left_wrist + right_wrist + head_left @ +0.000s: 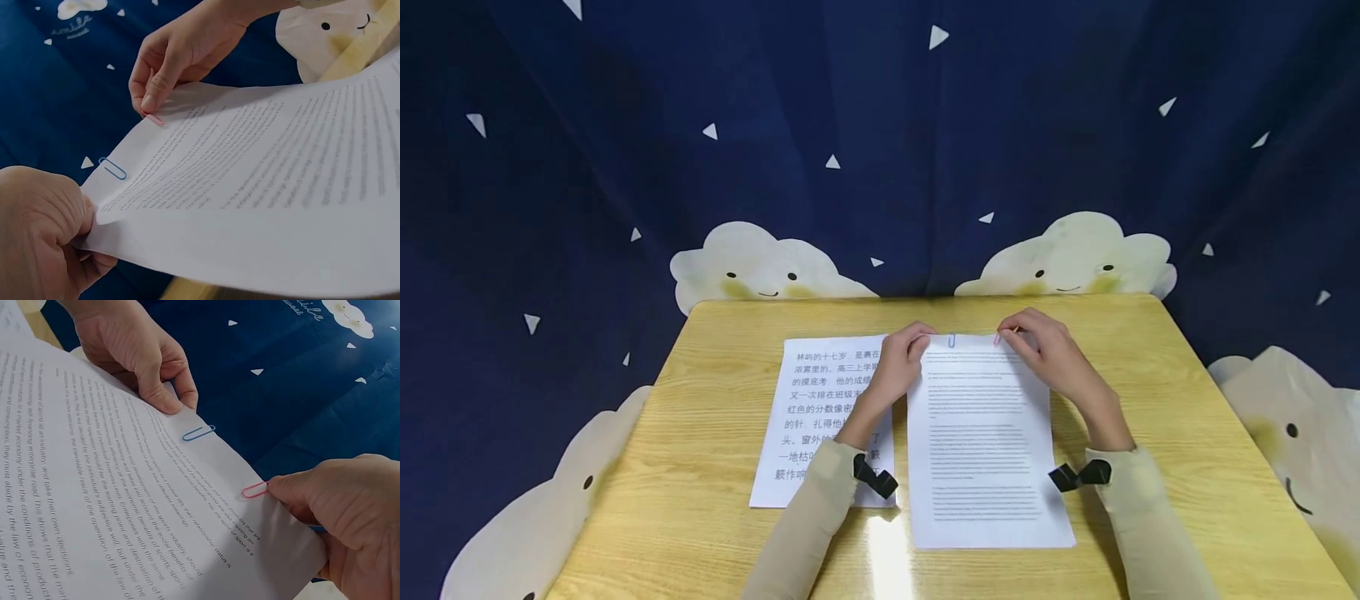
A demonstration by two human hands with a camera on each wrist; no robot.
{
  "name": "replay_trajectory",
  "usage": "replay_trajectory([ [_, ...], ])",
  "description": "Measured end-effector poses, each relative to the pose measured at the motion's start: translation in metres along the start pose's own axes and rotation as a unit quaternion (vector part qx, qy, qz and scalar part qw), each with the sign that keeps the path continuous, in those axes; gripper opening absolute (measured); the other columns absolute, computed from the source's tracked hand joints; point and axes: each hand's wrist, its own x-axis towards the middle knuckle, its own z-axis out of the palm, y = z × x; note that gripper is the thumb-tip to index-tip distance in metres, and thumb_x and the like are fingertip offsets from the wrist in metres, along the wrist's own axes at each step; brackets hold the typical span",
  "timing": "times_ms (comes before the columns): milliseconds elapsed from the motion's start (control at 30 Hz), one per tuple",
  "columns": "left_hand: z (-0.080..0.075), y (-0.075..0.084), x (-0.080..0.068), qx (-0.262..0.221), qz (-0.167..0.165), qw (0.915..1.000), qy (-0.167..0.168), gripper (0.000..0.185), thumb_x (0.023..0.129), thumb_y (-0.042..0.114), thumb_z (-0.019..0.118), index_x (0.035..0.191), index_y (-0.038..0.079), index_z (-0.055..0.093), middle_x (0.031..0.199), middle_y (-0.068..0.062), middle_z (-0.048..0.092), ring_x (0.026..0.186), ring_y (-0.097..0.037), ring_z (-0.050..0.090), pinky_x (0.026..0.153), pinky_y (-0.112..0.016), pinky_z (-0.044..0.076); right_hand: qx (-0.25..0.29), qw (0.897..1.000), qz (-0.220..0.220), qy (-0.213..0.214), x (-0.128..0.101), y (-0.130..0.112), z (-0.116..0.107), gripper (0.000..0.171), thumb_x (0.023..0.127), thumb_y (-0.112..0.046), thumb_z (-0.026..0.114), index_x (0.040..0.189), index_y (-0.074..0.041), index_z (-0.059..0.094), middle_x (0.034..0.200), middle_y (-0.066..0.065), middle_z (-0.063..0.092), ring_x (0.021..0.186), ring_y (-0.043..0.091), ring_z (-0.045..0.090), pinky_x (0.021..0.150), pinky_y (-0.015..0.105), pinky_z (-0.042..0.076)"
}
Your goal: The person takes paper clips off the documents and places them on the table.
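A stack of printed sheets [985, 442] lies on the wooden table [1150, 400], its far edge lifted. My left hand [901, 362] pinches the top left corner of the stack [250, 187], thumb on top. A blue paper clip [199, 432] sits on the top edge beside that hand, seen again as the blue paper clip [113, 169]. My right hand [1045, 346] pinches a pink paper clip [254, 490] onto the top edge near the right corner; the pink paper clip [153, 119] shows under its fingertips.
A second sheet with large Chinese print [820, 417] lies flat to the left, partly under my left forearm. A dark blue cloth with white triangles and cloud faces [880, 142] hangs behind the table. Bare wood lies on both sides.
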Motion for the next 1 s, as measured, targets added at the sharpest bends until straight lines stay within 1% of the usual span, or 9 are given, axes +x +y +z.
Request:
replay_trajectory([
  [67, -0.001, -0.001, 0.0, -0.001, 0.001, 1.0, -0.007, 0.022, 0.107, 0.005, 0.053, 0.116, 0.001, 0.073, 0.104, -0.014, 0.075, 0.077, -0.014, 0.06, 0.074, -0.026, 0.047, -0.005, 1.0, 0.01, -0.01, 0.0, -0.001, 0.0, 0.007, 0.104, -0.008, 0.066, 0.105, -0.005, 0.071, 0.102, 0.009, 0.07, 0.095, 0.025, 0.064, 0.084, 0.043, 0.049],
  [267, -0.005, -0.001, 0.001, -0.001, 0.007, 0.9997, -0.021, 0.024, 0.108, 0.007, 0.053, 0.119, 0.0, 0.072, 0.098, -0.013, 0.074, 0.061, -0.011, 0.045, 0.07, -0.025, 0.044, 0.0, 0.998, 0.039, -0.043, 0.001, -0.005, -0.002, 0.011, 0.107, -0.011, 0.06, 0.109, -0.004, 0.069, 0.105, 0.011, 0.069, 0.096, 0.027, 0.064, 0.086, 0.047, 0.051],
  [333, -0.006, 0.0, 0.001, 0.001, 0.007, 0.9997, -0.024, 0.024, 0.108, 0.007, 0.053, 0.119, 0.0, 0.072, 0.1, -0.013, 0.075, 0.063, -0.011, 0.048, 0.072, -0.025, 0.046, 0.0, 0.998, 0.045, -0.05, 0.0, -0.006, -0.003, 0.012, 0.107, -0.012, 0.06, 0.108, -0.004, 0.069, 0.104, 0.011, 0.069, 0.095, 0.026, 0.063, 0.084, 0.047, 0.051],
  [500, -0.009, 0.003, 0.0, 0.004, 0.006, 0.9995, -0.031, 0.023, 0.108, 0.007, 0.053, 0.118, -0.001, 0.072, 0.094, -0.013, 0.074, 0.068, -0.013, 0.053, 0.077, -0.027, 0.047, -0.002, 0.997, 0.05, -0.06, -0.001, -0.007, -0.003, 0.014, 0.108, -0.014, 0.058, 0.106, -0.005, 0.068, 0.101, 0.009, 0.069, 0.092, 0.024, 0.063, 0.081, 0.045, 0.052],
  [533, -0.009, 0.003, 0.0, 0.003, 0.006, 0.9994, -0.033, 0.023, 0.108, 0.008, 0.053, 0.118, 0.0, 0.073, 0.091, -0.012, 0.073, 0.067, -0.013, 0.051, 0.076, -0.027, 0.047, -0.002, 0.997, 0.05, -0.061, -0.001, -0.008, -0.003, 0.014, 0.108, -0.014, 0.058, 0.106, -0.005, 0.068, 0.101, 0.009, 0.068, 0.091, 0.024, 0.063, 0.081, 0.045, 0.052],
  [700, -0.012, 0.002, 0.0, 0.002, 0.009, 0.9993, -0.037, 0.023, 0.107, 0.009, 0.054, 0.116, 0.001, 0.073, 0.086, -0.012, 0.071, 0.069, -0.013, 0.053, 0.077, -0.026, 0.047, -0.004, 0.997, 0.052, -0.064, -0.001, -0.009, -0.003, 0.015, 0.109, -0.014, 0.058, 0.105, -0.004, 0.068, 0.1, 0.009, 0.068, 0.09, 0.024, 0.062, 0.081, 0.044, 0.051],
  [867, -0.012, 0.002, 0.002, 0.011, 0.014, 0.9991, -0.038, 0.023, 0.107, 0.011, 0.055, 0.115, 0.001, 0.073, 0.088, -0.013, 0.072, 0.077, -0.017, 0.06, 0.081, -0.03, 0.05, -0.003, 0.997, 0.051, -0.062, 0.0, -0.009, -0.004, 0.015, 0.109, -0.013, 0.057, 0.105, -0.004, 0.068, 0.1, 0.01, 0.069, 0.091, 0.026, 0.062, 0.081, 0.045, 0.051],
  [1000, -0.012, 0.002, 0.002, 0.01, 0.004, 0.9991, -0.04, 0.022, 0.107, 0.01, 0.055, 0.115, 0.001, 0.074, 0.095, -0.013, 0.074, 0.081, -0.018, 0.062, 0.083, -0.03, 0.05, -0.003, 0.996, 0.053, -0.066, 0.0, -0.009, -0.004, 0.014, 0.109, -0.013, 0.057, 0.106, -0.004, 0.068, 0.1, 0.01, 0.068, 0.091, 0.026, 0.062, 0.081, 0.045, 0.052],
])
